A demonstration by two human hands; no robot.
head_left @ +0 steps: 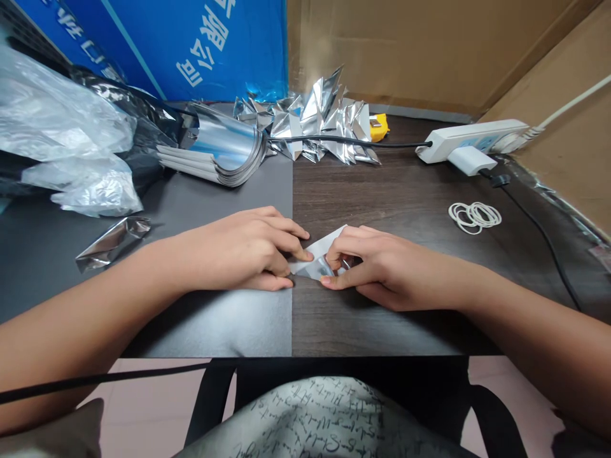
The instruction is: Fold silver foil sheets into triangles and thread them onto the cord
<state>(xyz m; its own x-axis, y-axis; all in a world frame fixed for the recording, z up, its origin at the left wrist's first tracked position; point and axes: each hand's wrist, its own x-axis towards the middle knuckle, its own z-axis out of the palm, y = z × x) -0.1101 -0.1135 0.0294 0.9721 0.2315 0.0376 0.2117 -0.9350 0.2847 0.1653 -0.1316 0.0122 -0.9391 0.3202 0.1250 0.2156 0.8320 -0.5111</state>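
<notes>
A small silver foil sheet (321, 254), partly folded with a white underside showing, lies on the dark wooden table (405, 203) at the centre. My left hand (248, 249) presses down on its left part, fingertips on the fold. My right hand (377, 264) pinches its right part between thumb and fingers. Most of the sheet is hidden under both hands.
A pile of folded silver foil pieces (324, 121) sits at the back. A curved stack of foil sheets (224, 149) lies back left beside plastic bags (62, 133). One folded piece (112, 242) lies left. Rubber bands (475, 216), a power strip (470, 140) and a cable are at right.
</notes>
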